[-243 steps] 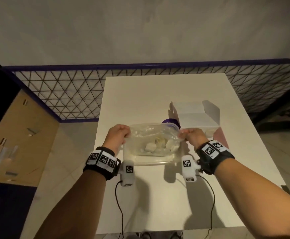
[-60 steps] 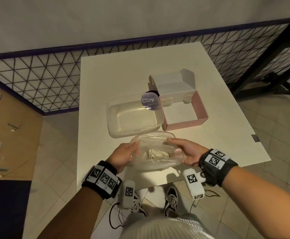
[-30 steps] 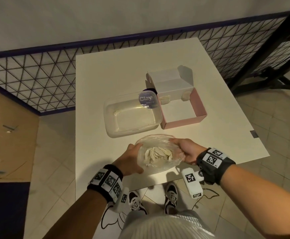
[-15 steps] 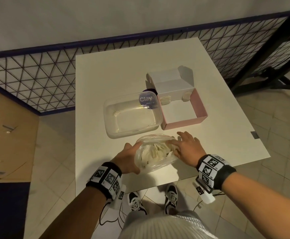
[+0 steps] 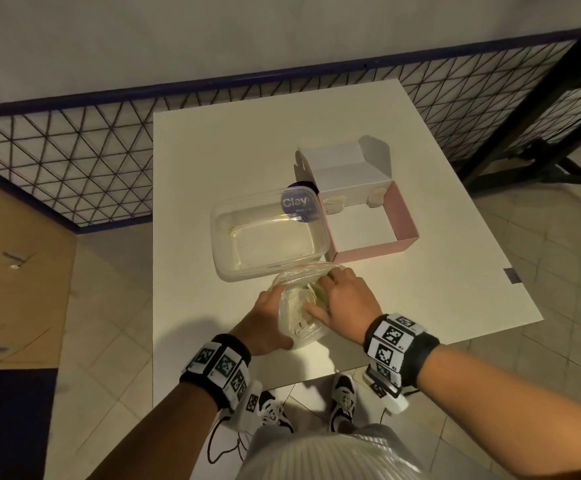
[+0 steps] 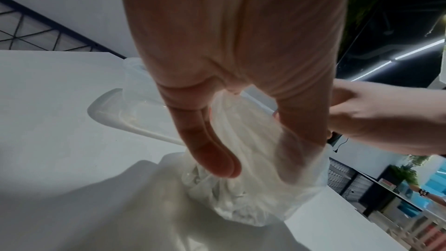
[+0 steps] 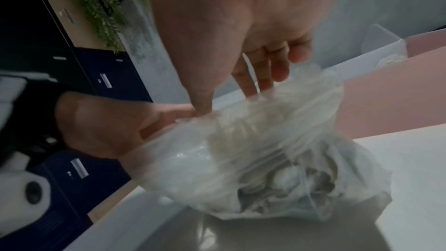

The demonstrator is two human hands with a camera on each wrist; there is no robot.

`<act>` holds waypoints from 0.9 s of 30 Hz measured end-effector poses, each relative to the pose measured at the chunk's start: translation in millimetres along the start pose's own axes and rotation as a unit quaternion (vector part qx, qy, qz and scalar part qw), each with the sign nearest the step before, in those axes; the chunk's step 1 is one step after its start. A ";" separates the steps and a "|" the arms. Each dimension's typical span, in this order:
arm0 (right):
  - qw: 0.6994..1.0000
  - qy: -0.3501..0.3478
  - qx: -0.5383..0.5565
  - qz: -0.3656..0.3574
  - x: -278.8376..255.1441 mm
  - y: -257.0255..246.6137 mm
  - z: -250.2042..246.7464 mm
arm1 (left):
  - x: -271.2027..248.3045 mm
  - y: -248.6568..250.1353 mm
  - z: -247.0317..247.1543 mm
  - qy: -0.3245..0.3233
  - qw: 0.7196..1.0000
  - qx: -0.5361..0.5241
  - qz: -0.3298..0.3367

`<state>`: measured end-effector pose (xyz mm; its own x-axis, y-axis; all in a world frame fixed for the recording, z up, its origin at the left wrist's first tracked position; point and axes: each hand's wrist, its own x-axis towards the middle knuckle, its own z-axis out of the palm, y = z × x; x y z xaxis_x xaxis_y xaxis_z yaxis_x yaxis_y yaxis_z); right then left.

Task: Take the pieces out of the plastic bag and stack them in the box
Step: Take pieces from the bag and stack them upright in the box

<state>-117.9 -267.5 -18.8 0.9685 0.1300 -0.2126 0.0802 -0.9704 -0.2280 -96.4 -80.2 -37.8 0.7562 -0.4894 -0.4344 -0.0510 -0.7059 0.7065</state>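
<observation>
Left hand (image 5: 265,323) is gripping the plastic bag (image 5: 297,318) from its left side, thumb and fingers (image 6: 212,152) curled around the film and holding the mouth open. Right hand (image 5: 342,299) is reaching into the bag's mouth from the right, fingers (image 7: 255,75) extended down inside the film; I cannot tell whether it is pinching a piece yet. Bag is sitting on the white desk (image 5: 438,271) near its front edge, directly in front of the clear plastic container (image 5: 268,233), bunched at the bottom. Pale off-white pieces (image 7: 289,178) are showing through the film, piled at the bag's bottom; shapes are too blurred to separate.

Container is carrying a round purple "Clay" label (image 5: 297,204) at its back right corner, and is touching the left wall of the pink box (image 5: 372,230). Box is lying open, white lid flap (image 5: 341,168) standing up at its back. Two pale pieces (image 5: 334,204) are sitting against the box's back wall, one at each corner.

Black wristbands with square markers are sitting on both wrists. Wire mesh fence (image 5: 74,168) is running behind the container, past the desk.
</observation>
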 end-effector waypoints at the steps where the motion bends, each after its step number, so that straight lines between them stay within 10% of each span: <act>1: 0.999 -0.018 -0.016 0.021 3.4 -2.4 0.9 | -0.3 0.7 -0.4 0.001 1.000 -0.002 0.006; 27: 0.988 -0.055 -0.053 0.132 19.5 -33.5 18.3 | 13.1 -16.2 -14.3 -0.039 0.998 -0.004 -0.044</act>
<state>-106.0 -228.8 -32.6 0.9280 -0.1143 -0.3547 -0.1412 -0.9887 -0.0510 -76.3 -67.9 -47.0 0.7045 -0.4639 -0.5371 0.0187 -0.7444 0.6675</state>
